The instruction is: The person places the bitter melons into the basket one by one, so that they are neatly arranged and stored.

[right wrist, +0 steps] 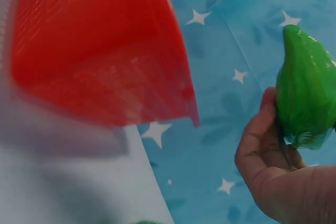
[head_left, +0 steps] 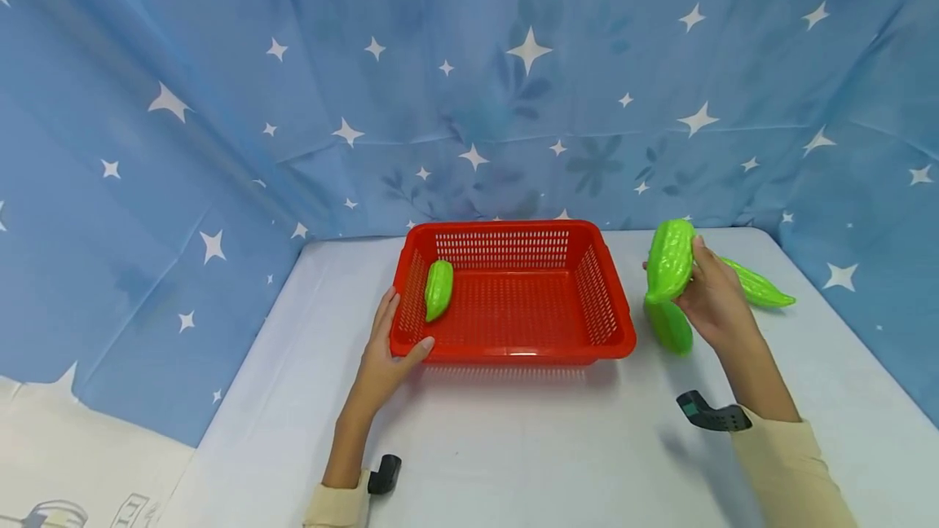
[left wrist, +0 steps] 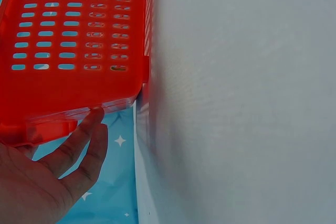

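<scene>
My right hand [head_left: 713, 296] holds a bright green bitter melon [head_left: 670, 257] up off the table, right of the red plastic basket [head_left: 513, 351]. In the right wrist view the same bitter melon [right wrist: 307, 90] stands upright between fingers and thumb. At the basket's front left corner, my left hand [head_left: 383, 369] grips the rim, thumb on the front edge and fingers along the left side. The left wrist view has those fingers [left wrist: 86, 150] against the basket's outer wall [left wrist: 73, 93]. Inside the basket, near its left wall, lies another bitter melon [head_left: 438, 290].
Below and behind my right hand, a green piece [head_left: 671, 331] and a long pointed bitter melon [head_left: 763, 287], both partly hidden, lie on the white table [head_left: 513, 446]. A blue star-patterned cloth [head_left: 469, 88] hangs behind the table and along its sides.
</scene>
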`<state>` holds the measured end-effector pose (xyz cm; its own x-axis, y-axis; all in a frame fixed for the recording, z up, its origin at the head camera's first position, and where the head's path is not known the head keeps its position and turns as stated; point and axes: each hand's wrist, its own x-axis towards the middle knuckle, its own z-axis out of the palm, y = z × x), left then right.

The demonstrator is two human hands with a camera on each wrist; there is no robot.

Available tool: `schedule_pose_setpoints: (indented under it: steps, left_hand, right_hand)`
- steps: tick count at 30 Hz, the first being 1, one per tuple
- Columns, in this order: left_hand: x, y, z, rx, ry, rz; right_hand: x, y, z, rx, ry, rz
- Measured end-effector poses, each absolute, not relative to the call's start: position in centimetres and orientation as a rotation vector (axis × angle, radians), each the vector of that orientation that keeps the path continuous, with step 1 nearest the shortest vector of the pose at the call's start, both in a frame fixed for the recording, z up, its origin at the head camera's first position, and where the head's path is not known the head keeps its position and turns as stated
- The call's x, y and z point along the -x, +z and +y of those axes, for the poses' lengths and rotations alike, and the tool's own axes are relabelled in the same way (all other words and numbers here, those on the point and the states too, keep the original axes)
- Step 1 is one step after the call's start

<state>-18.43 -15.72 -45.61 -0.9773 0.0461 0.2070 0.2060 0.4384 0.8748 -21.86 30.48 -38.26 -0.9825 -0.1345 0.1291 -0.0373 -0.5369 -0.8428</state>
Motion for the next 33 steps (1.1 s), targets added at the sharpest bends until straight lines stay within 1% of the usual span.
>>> schedule_pose_setpoints:
  steps: [4, 7, 11, 24, 33]
  left_hand:
    - [18.5, -45.6, -15.7, 0.229, -1.574, -2.53]
    - [18.5, -45.5, -15.6, 0.237, -1.568, -2.538]
    - [18.5, -45.4, -15.6, 0.21, -1.557, -2.557]
    - [18.5, -45.5, -15.7, 0.204, -1.576, -2.538]
    - [18.4, -45.4, -15.7, 0.204, -1.574, -2.546]
  right_hand:
    - [23.2, -37.6, 28.9, 0.241, -2.534, 1.581]
    - [23.8, -37.2, 28.3, 0.216, -2.473, 1.54]
    - [24.2, -36.8, 27.6, 0.159, -2.464, 1.39]
    - [25.4, -35.4, 25.3, 0.127, -2.299, 1.537]
    - [27.3, -34.8, 23.0, 0.092, -2.294, 1.409]
